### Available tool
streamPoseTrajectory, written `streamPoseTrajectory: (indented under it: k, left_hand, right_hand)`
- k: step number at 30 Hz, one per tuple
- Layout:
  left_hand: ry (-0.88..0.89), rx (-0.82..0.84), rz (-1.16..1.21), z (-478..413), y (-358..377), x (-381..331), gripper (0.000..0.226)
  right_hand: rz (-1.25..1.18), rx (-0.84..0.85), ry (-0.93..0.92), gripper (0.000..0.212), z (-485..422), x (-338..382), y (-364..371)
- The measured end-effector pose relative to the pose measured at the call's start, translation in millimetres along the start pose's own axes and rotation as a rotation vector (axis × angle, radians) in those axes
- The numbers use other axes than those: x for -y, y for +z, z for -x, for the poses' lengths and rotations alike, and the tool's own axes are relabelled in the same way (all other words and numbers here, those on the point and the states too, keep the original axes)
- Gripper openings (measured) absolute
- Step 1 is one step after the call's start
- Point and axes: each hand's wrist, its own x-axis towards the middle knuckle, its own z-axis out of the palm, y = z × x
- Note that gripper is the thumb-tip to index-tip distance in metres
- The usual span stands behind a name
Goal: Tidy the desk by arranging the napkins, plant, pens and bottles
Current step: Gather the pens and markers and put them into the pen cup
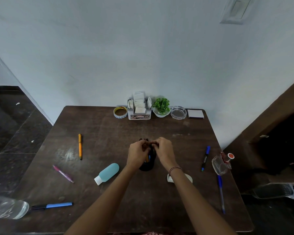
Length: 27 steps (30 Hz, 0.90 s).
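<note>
My left hand point(138, 153) and my right hand point(164, 150) meet over a black pen holder point(146, 167) in the middle of the desk. Their fingers are curled round the tops of the pens point(148, 158) standing in it. Loose on the desk lie an orange pen point(80, 146), a pink pen point(63, 173), a blue marker at the front left point(52, 206), another blue marker point(205, 158) and a blue pen point(221, 194). A blue bottle point(107, 173) lies on its side. The napkin holder point(139, 107) and plant point(161, 107) stand at the back edge.
A clear bottle point(8, 209) lies at the front left corner, and a clear red-capped bottle point(221, 162) at the right edge. Tape rolls point(120, 112), a glass ashtray point(178, 112) and a notepad point(195, 113) line the back. A white object point(188, 178) lies under my right wrist.
</note>
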Motion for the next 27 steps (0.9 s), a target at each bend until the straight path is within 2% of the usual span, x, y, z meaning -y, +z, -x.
streamPoseTrajectory:
  k: [5,9,14,21,27]
  left_hand:
    - [-0.020,-0.029,-0.012,-4,2,-2,0.026]
    - [-0.025,-0.108,-0.032,-6,2,-8,0.016]
    - [-0.004,-0.150,0.006,-13,11,-21,0.017]
    - [0.018,-0.074,0.132,-21,47,-43,0.017]
    - [-0.099,0.123,0.275,-21,92,-61,0.023]
  right_hand:
    - [0.027,0.024,-0.029,0.027,-5,-3,5]
    - [0.026,0.042,-0.053,0.030,-6,-11,8]
    - [-0.050,-0.029,-0.029,0.033,-5,-26,3]
    - [-0.161,-0.226,0.087,0.035,3,-55,-19]
    - [-0.253,-0.263,0.351,0.040,18,-101,-32]
